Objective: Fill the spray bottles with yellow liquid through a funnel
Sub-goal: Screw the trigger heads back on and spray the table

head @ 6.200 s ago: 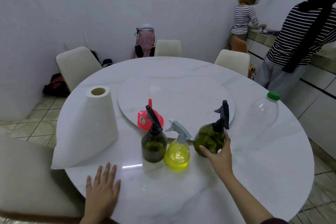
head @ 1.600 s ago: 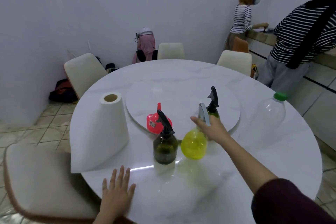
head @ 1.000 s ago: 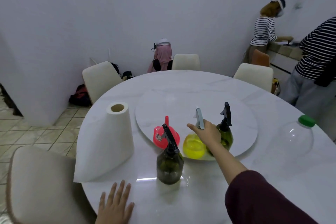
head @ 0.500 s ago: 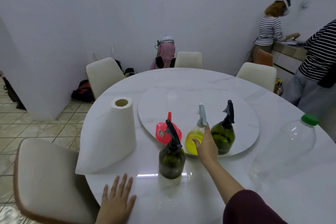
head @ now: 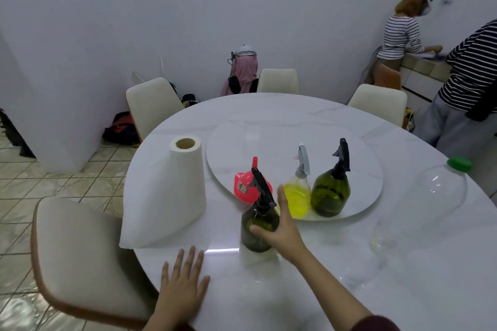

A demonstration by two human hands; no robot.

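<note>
White walls back a round marble table (head: 309,290) carrying a raised turntable (head: 269,142). On the turntable's near edge stand a yellow spray bottle (head: 297,196) and a green spray bottle (head: 330,193), with a red funnel (head: 247,188) to their left. Nearer, the right hand (head: 279,231) curls its fingers round a dark spray bottle (head: 256,228) on the table. Flat on the table's edge, the left hand (head: 183,282) lies spread. A paper towel roll (head: 172,193) stands left, a clear jug (head: 430,201) right.

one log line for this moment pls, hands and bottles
right hand: closing round dark spray bottle | left hand: flat on table | funnel: unused | yellow bottle: on turntable
</note>
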